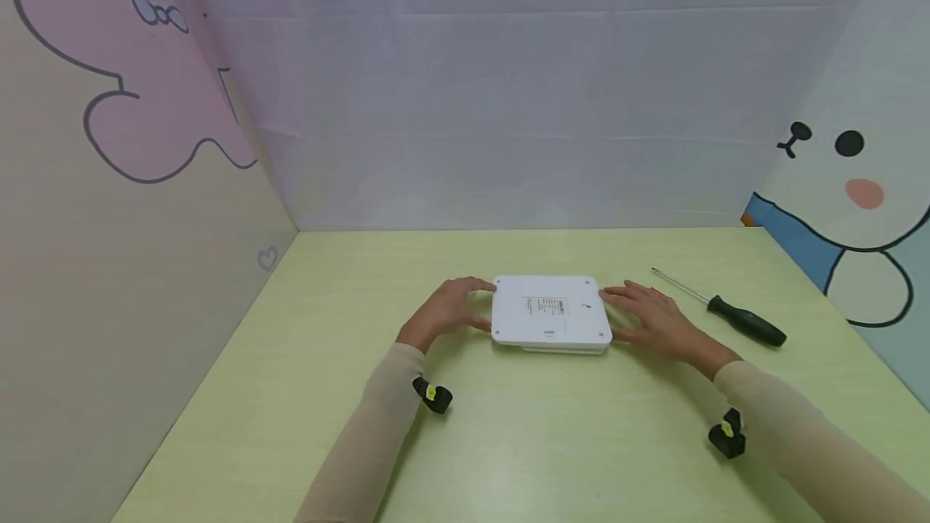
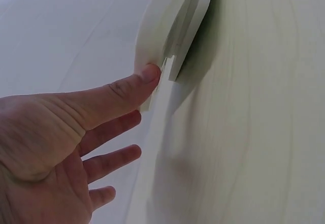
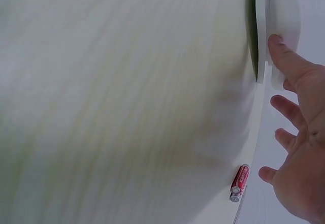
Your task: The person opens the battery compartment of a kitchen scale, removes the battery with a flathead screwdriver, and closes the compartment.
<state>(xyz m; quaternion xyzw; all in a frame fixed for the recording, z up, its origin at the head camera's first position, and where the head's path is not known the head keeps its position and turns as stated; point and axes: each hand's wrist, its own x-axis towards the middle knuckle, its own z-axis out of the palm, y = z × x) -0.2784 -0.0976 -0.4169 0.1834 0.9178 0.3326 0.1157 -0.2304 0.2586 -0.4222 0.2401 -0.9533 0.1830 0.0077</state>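
Observation:
A flat white device [image 1: 550,313] with rounded corners lies with its label side up, screw heads at its corners. Under its near edge shows a thinner white layer, also visible as a plate [image 2: 195,26] in the left wrist view. My left hand [image 1: 449,311] holds the device's left side, the thumb on its near part and a finger farther back. On the opposite side my right hand [image 1: 654,320] grips the edge, its thumb against the side wall in the right wrist view. The other fingers of both hands spread away from the device.
A screwdriver [image 1: 747,321] with a black handle lies to the right, beyond my right hand. Red batteries [image 3: 239,181] lie near that hand in the right wrist view, mostly hidden in the head view. Walls border the pale table [image 1: 349,305] at the back and sides.

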